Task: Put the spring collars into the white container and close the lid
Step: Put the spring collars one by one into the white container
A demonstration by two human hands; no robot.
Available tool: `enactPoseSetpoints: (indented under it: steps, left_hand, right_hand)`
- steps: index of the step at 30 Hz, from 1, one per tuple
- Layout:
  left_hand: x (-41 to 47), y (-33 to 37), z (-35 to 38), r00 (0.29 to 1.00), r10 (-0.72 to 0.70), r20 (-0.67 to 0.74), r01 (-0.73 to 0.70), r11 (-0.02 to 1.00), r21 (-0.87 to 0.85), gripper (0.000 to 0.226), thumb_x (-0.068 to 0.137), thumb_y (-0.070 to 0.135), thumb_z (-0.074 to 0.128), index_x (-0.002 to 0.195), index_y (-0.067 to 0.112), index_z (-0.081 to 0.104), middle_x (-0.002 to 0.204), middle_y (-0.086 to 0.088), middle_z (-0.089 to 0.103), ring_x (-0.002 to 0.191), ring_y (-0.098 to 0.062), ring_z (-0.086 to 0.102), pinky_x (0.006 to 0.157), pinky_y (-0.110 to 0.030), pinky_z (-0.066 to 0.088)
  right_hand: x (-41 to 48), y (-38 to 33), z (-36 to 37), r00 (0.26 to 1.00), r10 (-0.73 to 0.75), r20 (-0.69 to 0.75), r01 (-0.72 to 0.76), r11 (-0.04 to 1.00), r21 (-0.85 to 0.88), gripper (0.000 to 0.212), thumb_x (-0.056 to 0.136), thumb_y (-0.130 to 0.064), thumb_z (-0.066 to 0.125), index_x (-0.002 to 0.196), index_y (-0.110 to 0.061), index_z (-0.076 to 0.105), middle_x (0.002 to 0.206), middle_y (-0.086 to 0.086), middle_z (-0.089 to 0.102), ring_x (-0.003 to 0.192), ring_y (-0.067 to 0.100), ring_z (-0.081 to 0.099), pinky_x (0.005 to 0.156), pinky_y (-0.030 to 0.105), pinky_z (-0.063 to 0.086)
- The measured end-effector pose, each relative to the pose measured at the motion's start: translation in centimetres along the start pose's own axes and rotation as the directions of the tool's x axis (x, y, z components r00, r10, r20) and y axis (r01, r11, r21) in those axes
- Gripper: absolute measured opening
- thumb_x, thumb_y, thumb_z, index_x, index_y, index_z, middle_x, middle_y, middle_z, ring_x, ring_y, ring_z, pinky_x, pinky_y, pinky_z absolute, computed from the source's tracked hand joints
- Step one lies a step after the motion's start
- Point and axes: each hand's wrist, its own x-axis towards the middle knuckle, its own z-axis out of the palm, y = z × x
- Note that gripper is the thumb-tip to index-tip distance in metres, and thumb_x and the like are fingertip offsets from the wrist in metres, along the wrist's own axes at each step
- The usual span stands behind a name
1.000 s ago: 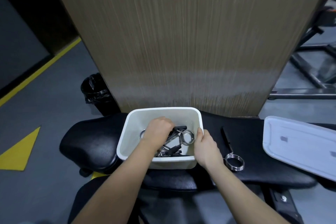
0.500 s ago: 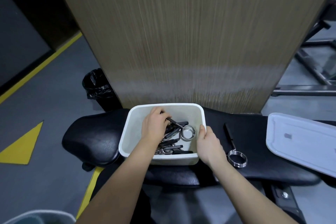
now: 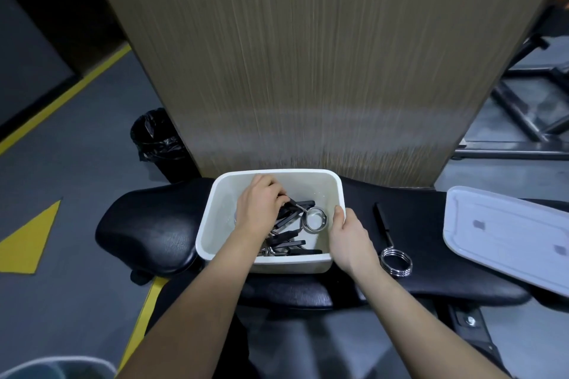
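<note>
Both my hands are at the open white container [image 3: 215, 224] on the black padded counter [image 3: 415, 274].

Going down in size: I see one wood-grain panel [image 3: 308, 71] behind, one counter, one white lid [image 3: 508, 237] lying flat well to the right of my right hand [image 3: 349, 240], and one container between my hands' reach. My left hand [image 3: 260, 209] is inside it, fingers [image 3: 281, 197] closed on a spring collar [image 3: 314, 219] by its black handle; the collar's long axis runs left to right, coil end toward my right hand. Under that hand lies a tangle of more collars [image 3: 289, 248]; I cannot count them. My right fingers wrap the container's right rim, thumb [image 3: 338, 215] inside. One more collar [image 3: 395, 261] lies on the counter just right of that hand, handles pointing away from me, coil nearest me.
</note>
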Motion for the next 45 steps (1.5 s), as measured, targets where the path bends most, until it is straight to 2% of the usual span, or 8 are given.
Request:
enactPoseSetpoints:
  steps: [14, 18, 22, 26, 30, 39, 42, 45]
  left_hand:
    - [-2.1, 2.5, -3.0, 0.987, -0.057, 0.152, 0.07, 0.994, -0.079, 0.033, 0.095, 0.032, 0.058, 0.127, 0.028, 0.065, 0.119, 0.006, 0.065, 0.111, -0.018, 0.059, 0.081, -0.038, 0.054]
    - [-6.3, 5.1, -4.2, 0.985, -0.071, 0.155, 0.091, 0.988, -0.124, 0.027, 0.098, 0.043, 0.048, 0.109, 0.033, 0.07, 0.106, 0.011, 0.071, 0.102, -0.017, 0.062, 0.076, -0.034, 0.051]
    - [-8.8, 6.7, -4.0, 0.966, -0.079, 0.246, 0.013, 0.966, 0.259, 0.058, 0.1, 0.053, 0.022, 0.092, 0.023, 0.071, 0.086, -0.006, 0.073, 0.085, -0.032, 0.067, 0.068, -0.037, 0.044]
    - [-8.0, 6.1, -3.8, 0.951, -0.113, 0.289, 0.035, 0.965, 0.26, 0.056, 0.096, 0.052, 0.025, 0.09, 0.021, 0.07, 0.085, -0.008, 0.073, 0.084, -0.033, 0.066, 0.07, -0.036, 0.047]
    - [-7.9, 6.2, -3.4, 0.952, -0.121, 0.28, 0.045, 0.964, 0.263, 0.052, 0.096, 0.047, 0.027, 0.086, 0.019, 0.069, 0.084, -0.008, 0.072, 0.084, -0.033, 0.065, 0.07, -0.036, 0.047]
    - [-7.7, 6.7, -3.3, 0.945, -0.159, 0.284, 0.075, 0.955, 0.286, 0.045, 0.091, 0.041, 0.03, 0.08, 0.018, 0.067, 0.084, -0.007, 0.071, 0.081, -0.031, 0.063, 0.068, -0.035, 0.044]
    - [-7.7, 6.8, -3.5, 0.942, -0.165, 0.293, 0.08, 0.956, 0.281, 0.045, 0.091, 0.041, 0.031, 0.083, 0.017, 0.068, 0.086, -0.007, 0.071, 0.082, -0.031, 0.063, 0.067, -0.034, 0.043]
    - [-7.8, 7.0, -3.7, 0.942, -0.157, 0.297, 0.074, 0.959, 0.273, 0.046, 0.091, 0.042, 0.03, 0.087, 0.019, 0.07, 0.089, -0.006, 0.072, 0.084, -0.03, 0.064, 0.068, -0.034, 0.044]
  right_hand:
    - [-0.1, -0.3, -0.4, 1.0, 0.023, -0.003, -0.023, 0.999, -0.04, 0.048, 0.101, -0.053, 0.016, 0.11, -0.021, 0.05, 0.113, 0.012, 0.065, 0.098, 0.037, 0.057, 0.087, 0.045, 0.044]
    - [-0.2, -0.4, -0.4, 1.0, 0.013, -0.008, -0.013, 1.0, -0.013, 0.052, 0.101, -0.053, 0.015, 0.113, -0.019, 0.052, 0.116, 0.012, 0.064, 0.102, 0.035, 0.056, 0.086, 0.045, 0.041]
    - [-1.0, -0.5, -0.9, 0.998, 0.036, 0.057, -0.041, 0.996, 0.08, 0.062, 0.1, -0.057, 0.011, 0.124, -0.022, 0.056, 0.131, 0.009, 0.061, 0.122, 0.035, 0.052, 0.097, 0.046, 0.037]
    - [-0.8, 0.8, -2.7, 0.993, 0.049, 0.103, -0.064, 0.986, 0.153, 0.074, 0.099, -0.059, 0.009, 0.135, -0.016, 0.058, 0.133, 0.013, 0.061, 0.127, 0.036, 0.051, 0.106, 0.045, 0.036]
    - [0.2, 6.7, -5.2, 0.95, -0.067, -0.306, 0.027, 0.991, -0.133, 0.048, 0.094, -0.055, 0.046, 0.118, -0.017, 0.064, 0.119, 0.015, 0.061, 0.113, 0.038, 0.053, 0.09, 0.043, 0.044]
    - [1.4, 11.4, -5.0, 0.999, 0.054, -0.003, -0.048, 0.859, -0.509, 0.062, 0.068, -0.055, 0.079, 0.109, -0.013, 0.064, 0.115, 0.008, 0.054, 0.11, 0.034, 0.052, 0.094, 0.037, 0.046]
    - [1.5, 10.4, -5.8, 0.987, 0.162, -0.015, -0.155, 0.91, -0.385, 0.049, 0.054, -0.044, 0.077, 0.091, -0.013, 0.072, 0.098, 0.007, 0.068, 0.091, 0.027, 0.064, 0.078, 0.031, 0.054]
    - [1.4, 10.0, -7.8, 0.967, 0.252, 0.03, -0.254, 0.962, 0.099, 0.039, 0.047, -0.036, 0.085, 0.064, -0.004, 0.073, 0.062, 0.004, 0.066, 0.057, 0.018, 0.062, 0.059, 0.028, 0.054]
